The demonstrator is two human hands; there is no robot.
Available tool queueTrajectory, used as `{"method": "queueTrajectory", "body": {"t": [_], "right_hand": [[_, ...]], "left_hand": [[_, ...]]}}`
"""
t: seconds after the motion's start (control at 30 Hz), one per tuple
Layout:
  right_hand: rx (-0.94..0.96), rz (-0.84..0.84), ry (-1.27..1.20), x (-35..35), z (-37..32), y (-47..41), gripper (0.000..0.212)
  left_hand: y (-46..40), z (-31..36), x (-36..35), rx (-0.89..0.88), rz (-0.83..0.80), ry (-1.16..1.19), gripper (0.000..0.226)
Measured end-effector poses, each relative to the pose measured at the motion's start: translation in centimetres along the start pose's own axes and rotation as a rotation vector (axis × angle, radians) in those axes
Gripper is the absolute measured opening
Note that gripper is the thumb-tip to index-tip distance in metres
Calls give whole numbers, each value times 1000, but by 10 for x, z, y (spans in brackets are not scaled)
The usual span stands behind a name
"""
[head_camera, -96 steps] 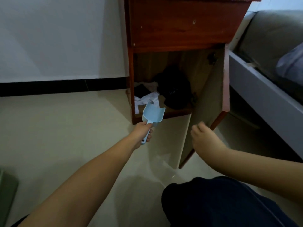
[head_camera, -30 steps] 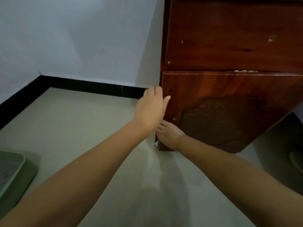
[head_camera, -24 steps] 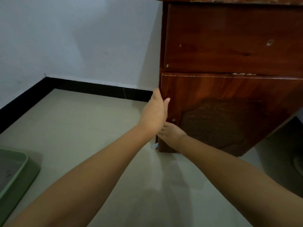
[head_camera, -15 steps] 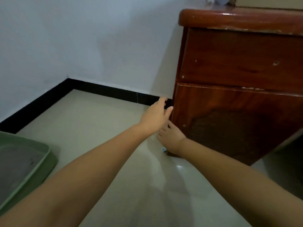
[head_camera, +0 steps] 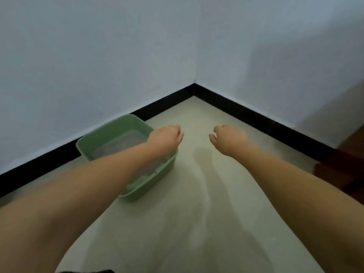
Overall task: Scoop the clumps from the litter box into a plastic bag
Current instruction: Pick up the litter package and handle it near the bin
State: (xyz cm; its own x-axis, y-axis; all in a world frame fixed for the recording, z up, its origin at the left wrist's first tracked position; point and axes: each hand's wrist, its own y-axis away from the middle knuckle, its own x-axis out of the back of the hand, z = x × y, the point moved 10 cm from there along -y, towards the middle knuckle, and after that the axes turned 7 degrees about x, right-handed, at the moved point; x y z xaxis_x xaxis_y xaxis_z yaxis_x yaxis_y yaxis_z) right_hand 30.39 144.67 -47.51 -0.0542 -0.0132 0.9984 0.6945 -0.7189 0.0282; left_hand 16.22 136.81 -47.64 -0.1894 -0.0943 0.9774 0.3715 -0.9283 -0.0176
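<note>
Under the left forearm, green plastic box (head_camera: 137, 123) half hidden, grey litter (head_camera: 126, 143) grainy. Left hand (head_camera: 166, 139) and right hand (head_camera: 229, 139) loosely curled, empty, blurred.

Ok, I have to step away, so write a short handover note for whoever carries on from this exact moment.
Left hand: loosely curled, holding nothing, above the near right corner of the green litter box.
Right hand: loosely curled, holding nothing, over bare floor.
The box sits on the floor against the left wall, grey litter inside.
No scoop or plastic bag in view.
Done: cannot tell from this view.
Left: fetch scoop and bag if clumps remain.
</note>
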Motion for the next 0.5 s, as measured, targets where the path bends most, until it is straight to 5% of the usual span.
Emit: {"method": "queueTrajectory", "body": {"t": [0.23,0.5], "right_hand": [[133,-92,22,-7,-144,-72,49],[322,-237,134,138,-224,-84,47]], "left_hand": [[9,-149,15,168,-31,-38,31],[48,-194,139,360,-161,27,34]]}}
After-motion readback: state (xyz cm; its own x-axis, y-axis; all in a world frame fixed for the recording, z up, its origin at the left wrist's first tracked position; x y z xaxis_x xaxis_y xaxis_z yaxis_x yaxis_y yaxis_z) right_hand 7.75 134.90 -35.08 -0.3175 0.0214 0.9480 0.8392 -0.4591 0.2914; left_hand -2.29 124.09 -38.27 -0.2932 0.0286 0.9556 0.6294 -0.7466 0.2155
